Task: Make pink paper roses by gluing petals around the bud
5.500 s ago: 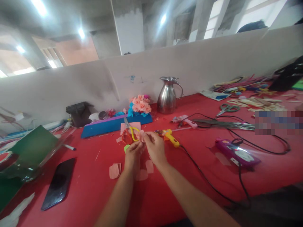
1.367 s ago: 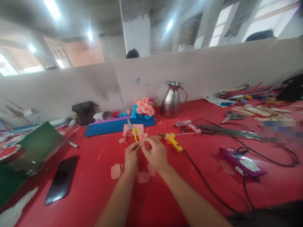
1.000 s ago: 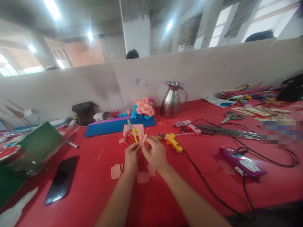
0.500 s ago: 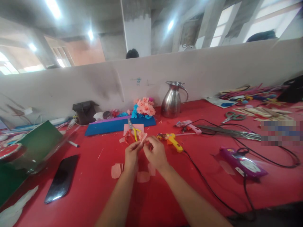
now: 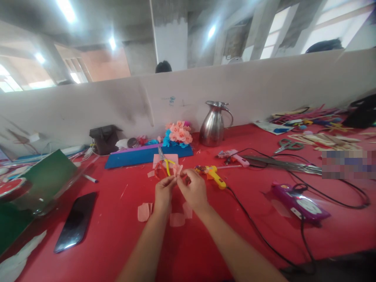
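Between the fingertips of both hands is a small pink paper flower [image 5: 177, 170], partly formed, its base hidden by the fingers. My left hand [image 5: 163, 192] pinches it from the left, while my right hand [image 5: 194, 188] is closed on it from the right. Just behind them lie scissors [image 5: 167, 166] with yellow and red handles, on a square of pink paper [image 5: 174, 157]. Cut pink paper petals [image 5: 177, 220] lie on the red table near my wrists, with another small stack [image 5: 143, 212] to the left. A yellow glue gun [image 5: 216, 178] rests right of my right hand.
A bunch of pink and blue paper flowers [image 5: 179, 134] and a steel jug [image 5: 213, 124] stand at the back. A black phone [image 5: 75, 221] lies left. To the right are a pink glue gun [image 5: 239, 158], metal rods [image 5: 288, 165], green-handled scissors [image 5: 289, 145] and a purple corded box [image 5: 304, 203].
The pink flower has turned slightly between the fingertips and stands more upright. Both hands stay in almost the same place; the rest of the table is unchanged.
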A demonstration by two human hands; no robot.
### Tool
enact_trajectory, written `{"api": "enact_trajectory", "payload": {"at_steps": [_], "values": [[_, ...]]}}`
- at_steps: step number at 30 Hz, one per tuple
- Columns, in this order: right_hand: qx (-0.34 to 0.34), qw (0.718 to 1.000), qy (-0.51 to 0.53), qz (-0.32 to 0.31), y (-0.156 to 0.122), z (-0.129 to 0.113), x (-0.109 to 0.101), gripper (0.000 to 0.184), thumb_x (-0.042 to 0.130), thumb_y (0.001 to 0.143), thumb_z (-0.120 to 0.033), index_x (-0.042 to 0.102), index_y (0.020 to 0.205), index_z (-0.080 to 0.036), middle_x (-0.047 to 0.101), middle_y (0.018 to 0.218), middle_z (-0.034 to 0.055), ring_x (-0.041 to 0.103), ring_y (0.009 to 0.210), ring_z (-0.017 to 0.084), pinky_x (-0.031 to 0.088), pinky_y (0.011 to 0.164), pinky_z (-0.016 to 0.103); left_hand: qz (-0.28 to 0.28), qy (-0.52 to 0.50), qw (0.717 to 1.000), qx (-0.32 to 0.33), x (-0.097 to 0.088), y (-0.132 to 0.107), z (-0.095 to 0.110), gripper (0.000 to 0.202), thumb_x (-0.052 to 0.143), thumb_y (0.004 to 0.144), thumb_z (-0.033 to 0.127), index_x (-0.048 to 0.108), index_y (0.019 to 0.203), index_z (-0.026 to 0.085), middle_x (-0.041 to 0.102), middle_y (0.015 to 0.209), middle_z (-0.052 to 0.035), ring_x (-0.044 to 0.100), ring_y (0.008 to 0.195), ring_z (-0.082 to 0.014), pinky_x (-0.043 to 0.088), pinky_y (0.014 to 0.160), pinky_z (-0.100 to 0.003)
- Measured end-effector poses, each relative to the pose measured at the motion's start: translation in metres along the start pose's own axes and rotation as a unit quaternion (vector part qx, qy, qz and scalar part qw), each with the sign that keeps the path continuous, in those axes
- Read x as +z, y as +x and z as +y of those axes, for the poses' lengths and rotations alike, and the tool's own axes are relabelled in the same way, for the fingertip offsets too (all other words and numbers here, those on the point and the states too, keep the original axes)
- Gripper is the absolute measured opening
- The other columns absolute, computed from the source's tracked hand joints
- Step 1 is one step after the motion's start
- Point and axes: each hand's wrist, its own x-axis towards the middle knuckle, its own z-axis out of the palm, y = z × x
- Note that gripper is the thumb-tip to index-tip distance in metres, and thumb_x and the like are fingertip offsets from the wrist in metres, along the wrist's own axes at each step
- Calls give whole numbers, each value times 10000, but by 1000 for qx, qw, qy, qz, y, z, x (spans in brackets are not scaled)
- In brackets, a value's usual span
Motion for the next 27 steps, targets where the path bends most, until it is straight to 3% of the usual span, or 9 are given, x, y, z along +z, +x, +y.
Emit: {"api": "enact_trajectory", "payload": {"at_steps": [6,9,14,21,27], "values": [[-73,994,-86,-2,-4,2,0,71,501,787,-206,571,778,-199,610,796,33,547,661,145,355,563,241,21,-3,1000,-3,-1,1,0,211,748,560,264,726,732,144,692,684,-34,601,667,-132,438,678,-237],[-63,996,-53,-30,-4,1,-1,62,503,760,-181,562,777,-191,591,789,28,528,637,138,361,560,242,23,-12,1000,-6,0,0,1,217,758,548,244,729,742,152,694,681,-28,603,676,-132,438,686,-236],[-66,995,33,-68,-3,-1,-5,107,480,744,-144,570,784,-186,554,770,14,505,614,123,394,593,239,-25,-24,999,-1,1,-3,3,231,734,602,260,736,809,156,699,704,-38,613,704,-144,446,708,-247],[-3,999,36,-28,-1,1,-2,76,511,750,-179,581,778,-190,585,765,14,499,542,111,394,552,245,10,2,1000,6,-1,1,0,220,748,581,277,730,758,146,698,716,-35,612,713,-144,442,708,-241],[-22,999,28,-41,1,5,1,133,509,803,-241,632,784,-193,568,707,20,512,584,132,401,557,246,10,-1,1000,6,-1,1,2,215,732,586,254,734,774,148,710,760,-54,627,772,-168,455,773,-277]]}}
